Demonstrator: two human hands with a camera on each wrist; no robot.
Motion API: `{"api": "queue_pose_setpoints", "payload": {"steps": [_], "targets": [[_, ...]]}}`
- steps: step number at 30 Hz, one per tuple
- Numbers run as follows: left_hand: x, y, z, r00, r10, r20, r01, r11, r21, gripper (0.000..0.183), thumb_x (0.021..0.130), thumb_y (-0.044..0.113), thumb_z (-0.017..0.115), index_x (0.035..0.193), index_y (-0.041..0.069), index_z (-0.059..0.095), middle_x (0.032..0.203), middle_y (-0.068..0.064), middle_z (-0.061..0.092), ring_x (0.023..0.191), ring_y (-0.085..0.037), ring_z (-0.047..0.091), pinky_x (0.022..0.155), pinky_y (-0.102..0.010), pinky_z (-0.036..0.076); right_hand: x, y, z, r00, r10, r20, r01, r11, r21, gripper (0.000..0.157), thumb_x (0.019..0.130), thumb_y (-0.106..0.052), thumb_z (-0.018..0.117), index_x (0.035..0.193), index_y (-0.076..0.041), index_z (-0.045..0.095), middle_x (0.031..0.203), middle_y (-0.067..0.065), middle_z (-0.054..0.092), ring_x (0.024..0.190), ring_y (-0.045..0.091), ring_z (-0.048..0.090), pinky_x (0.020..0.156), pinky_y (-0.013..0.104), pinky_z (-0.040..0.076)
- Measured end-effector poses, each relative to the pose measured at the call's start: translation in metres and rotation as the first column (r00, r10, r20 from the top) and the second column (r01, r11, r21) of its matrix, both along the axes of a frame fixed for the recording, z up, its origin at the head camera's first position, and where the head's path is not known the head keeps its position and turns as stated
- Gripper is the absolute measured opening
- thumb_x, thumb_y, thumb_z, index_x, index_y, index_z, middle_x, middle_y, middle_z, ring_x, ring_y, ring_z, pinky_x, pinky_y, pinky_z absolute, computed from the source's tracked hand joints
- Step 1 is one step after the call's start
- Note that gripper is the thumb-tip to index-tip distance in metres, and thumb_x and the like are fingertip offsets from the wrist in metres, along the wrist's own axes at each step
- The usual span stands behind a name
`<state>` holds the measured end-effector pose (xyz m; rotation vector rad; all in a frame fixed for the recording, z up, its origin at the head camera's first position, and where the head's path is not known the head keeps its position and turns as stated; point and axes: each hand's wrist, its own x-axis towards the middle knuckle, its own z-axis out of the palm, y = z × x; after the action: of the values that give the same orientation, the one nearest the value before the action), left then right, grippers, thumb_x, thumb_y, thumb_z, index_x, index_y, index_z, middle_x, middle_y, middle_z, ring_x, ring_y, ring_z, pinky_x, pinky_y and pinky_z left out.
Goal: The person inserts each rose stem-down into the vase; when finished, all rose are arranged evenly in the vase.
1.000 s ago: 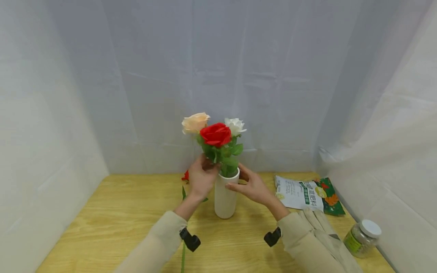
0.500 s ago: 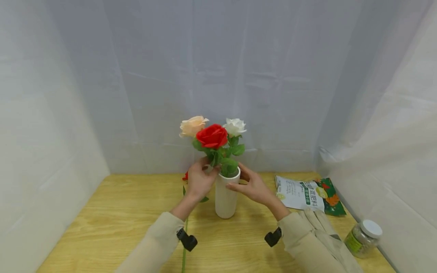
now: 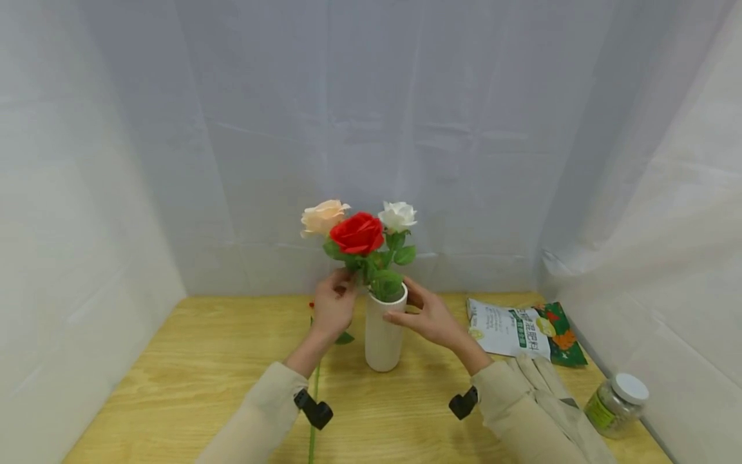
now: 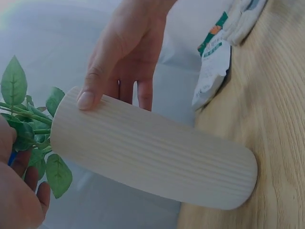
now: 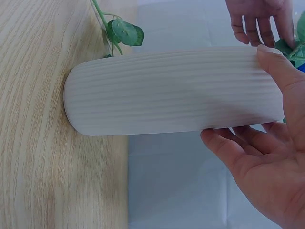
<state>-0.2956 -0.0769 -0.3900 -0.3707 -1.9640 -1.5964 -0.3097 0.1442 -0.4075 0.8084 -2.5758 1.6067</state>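
Note:
A white ribbed vase [image 3: 382, 335] stands upright on the table, holding a red rose [image 3: 357, 233], a peach rose [image 3: 323, 218] and a white rose [image 3: 397, 216] with green leaves [image 4: 33, 119]. My right hand [image 3: 431, 316] grips the vase near its rim, the thumb on the front side and the fingers around the back. Left of the rim, my left hand [image 3: 334, 309] has its fingertips right at the leaves and stems; whether they pinch a stem I cannot tell. Another flower stem [image 3: 315, 393] lies on the table below the left hand, its red bloom mostly hidden.
To the right lies a white and green printed bag [image 3: 522, 328]. Beside the right sleeve are light gloves [image 3: 542, 386], and a clear jar with a white lid [image 3: 617, 406] stands near the table's right edge. White sheeting [image 3: 371, 129] encloses the back and sides.
My left hand has shifted left, away from the vase rim. The red and peach roses have leaned left and slightly lower. My right hand and the vase have hardly moved.

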Motion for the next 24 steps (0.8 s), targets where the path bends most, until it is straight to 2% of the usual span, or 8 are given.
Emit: {"api": "queue_pose_setpoints", "payload": {"steps": [2,4,8,10,16,20,24], "targets": [[-0.001,0.001,0.0,1.0,0.023,-0.017,-0.022,0.999,0.032,0.01,0.096,-0.001,0.068,0.098,-0.008,0.075,0.087,-0.027,0.072,0.065,-0.006,0.057,0.06,-0.018,0.048,0.001,0.0,0.0,1.0,-0.002,-0.004,0.002,1.0,0.007,0.09,0.094,-0.026,0.083,0.166,-0.01,0.031,0.159,0.019,0.051,0.141,0.037,0.057,0.109,0.052,0.056],[-0.002,0.003,0.002,1.0,0.026,-0.015,-0.025,0.997,0.074,0.01,0.095,0.0,0.072,0.098,-0.008,0.077,0.085,-0.027,0.073,0.065,-0.002,0.057,0.061,-0.016,0.048,0.001,0.0,0.001,1.0,-0.006,-0.008,0.006,1.0,0.009,0.09,0.093,-0.025,0.083,0.166,-0.011,0.032,0.158,0.018,0.052,0.141,0.037,0.057,0.108,0.052,0.056],[-0.001,0.006,0.008,1.0,0.007,0.027,-0.011,0.99,0.142,0.012,0.093,0.002,0.075,0.101,-0.006,0.079,0.087,-0.028,0.075,0.067,-0.004,0.06,0.061,-0.015,0.049,0.001,0.0,0.001,1.0,-0.011,-0.008,0.011,1.0,0.008,0.089,0.093,-0.026,0.084,0.166,-0.015,0.033,0.158,0.017,0.053,0.14,0.036,0.058,0.108,0.051,0.057],[0.0,0.007,0.01,0.999,0.0,0.039,-0.006,0.989,0.146,0.013,0.092,0.002,0.075,0.102,-0.006,0.079,0.087,-0.028,0.075,0.066,-0.007,0.061,0.06,-0.016,0.049,0.001,0.0,0.001,1.0,-0.008,-0.005,0.008,1.0,0.004,0.088,0.093,-0.026,0.083,0.166,-0.018,0.034,0.158,0.015,0.054,0.14,0.035,0.058,0.109,0.052,0.056],[0.002,0.012,0.012,1.0,-0.019,0.018,0.018,0.995,0.095,0.013,0.092,0.002,0.074,0.1,-0.006,0.078,0.088,-0.026,0.075,0.066,-0.007,0.062,0.06,-0.017,0.052,0.002,0.001,0.0,1.0,0.006,-0.002,-0.006,1.0,0.002,0.082,0.094,-0.028,0.083,0.163,-0.023,0.039,0.159,0.01,0.053,0.141,0.034,0.058,0.112,0.056,0.052],[0.001,0.014,0.008,1.0,-0.028,-0.006,0.028,0.998,0.05,0.011,0.091,0.005,0.074,0.094,-0.005,0.077,0.083,-0.023,0.073,0.059,-0.004,0.057,0.054,-0.02,0.048,0.003,0.002,0.0,1.0,0.01,-0.006,-0.01,1.0,-0.001,0.079,0.094,-0.026,0.083,0.162,-0.025,0.042,0.159,0.008,0.053,0.14,0.033,0.059,0.112,0.056,0.052],[0.0,0.016,0.005,0.999,0.004,-0.035,-0.005,0.999,-0.036,0.013,0.089,0.007,0.076,0.094,-0.005,0.078,0.089,-0.022,0.074,0.067,-0.019,0.062,0.058,-0.022,0.048,0.002,0.002,-0.001,1.0,0.01,-0.02,-0.01,1.0,-0.002,0.082,0.094,-0.025,0.083,0.163,-0.028,0.039,0.16,0.008,0.052,0.139,0.033,0.059,0.111,0.058,0.052]]}}
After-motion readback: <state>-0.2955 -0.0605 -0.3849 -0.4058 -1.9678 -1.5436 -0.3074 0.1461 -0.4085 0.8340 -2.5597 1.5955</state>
